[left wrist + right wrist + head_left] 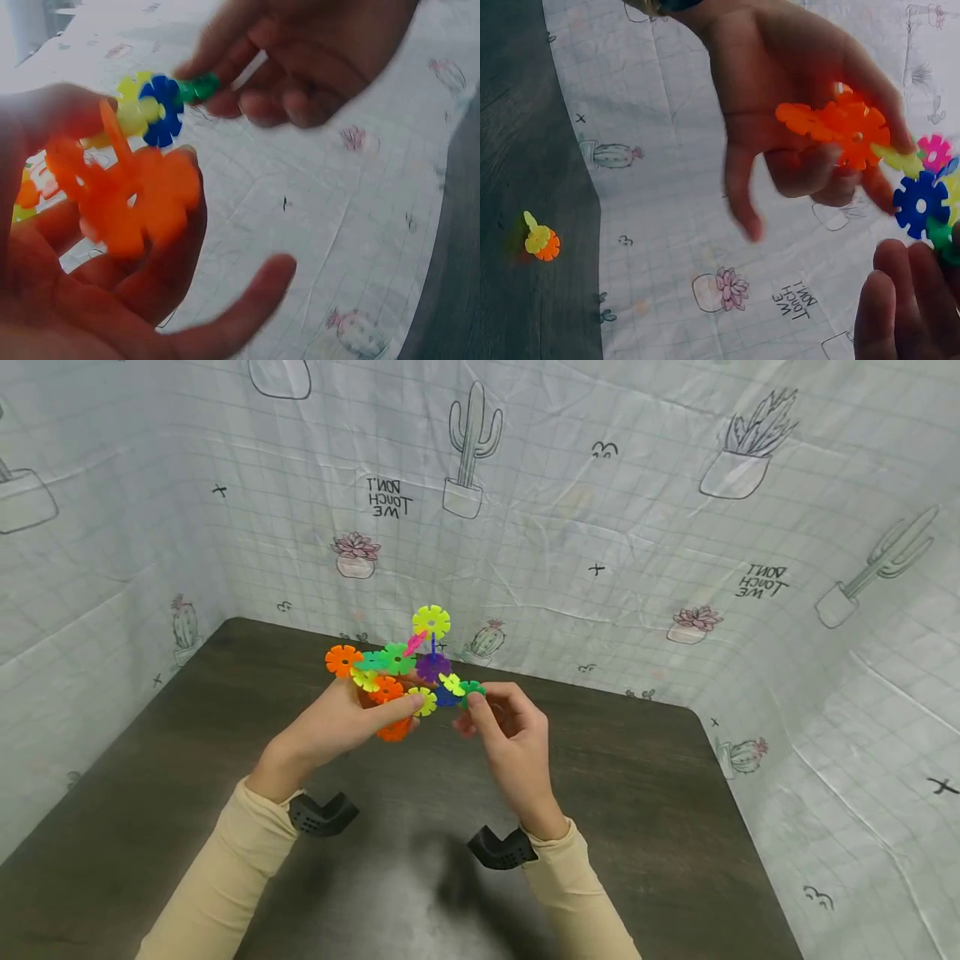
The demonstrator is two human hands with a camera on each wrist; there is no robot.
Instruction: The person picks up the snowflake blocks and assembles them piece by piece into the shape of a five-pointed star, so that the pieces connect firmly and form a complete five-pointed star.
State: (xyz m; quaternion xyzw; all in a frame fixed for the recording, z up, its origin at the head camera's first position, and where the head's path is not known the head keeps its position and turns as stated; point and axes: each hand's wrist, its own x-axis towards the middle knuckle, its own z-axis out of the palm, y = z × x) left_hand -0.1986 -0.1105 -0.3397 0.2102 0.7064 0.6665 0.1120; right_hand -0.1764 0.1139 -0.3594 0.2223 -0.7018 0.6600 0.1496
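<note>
A cluster of interlocking notched plastic discs point(387, 690) in orange, yellow, green, pink, purple and blue is held up above the table. My left hand point(333, 720) grips it from the left, thumb on a yellow disc point(424, 702). At the other end, my right hand point(517, 745) pinches a green disc point(472, 692) between thumb and fingers. That green disc touches the blue disc point(921, 205), seen face-on in the right wrist view. In the left wrist view, large orange discs point(142, 202) lie over the left palm. The left fingers hide part of the cluster.
A dark wooden table point(630, 810) lies beneath both hands. On it, in the right wrist view, is a small yellow-and-orange pair of discs point(540, 238). White sheeting point(540, 527) printed with cacti stands around the table's back and sides.
</note>
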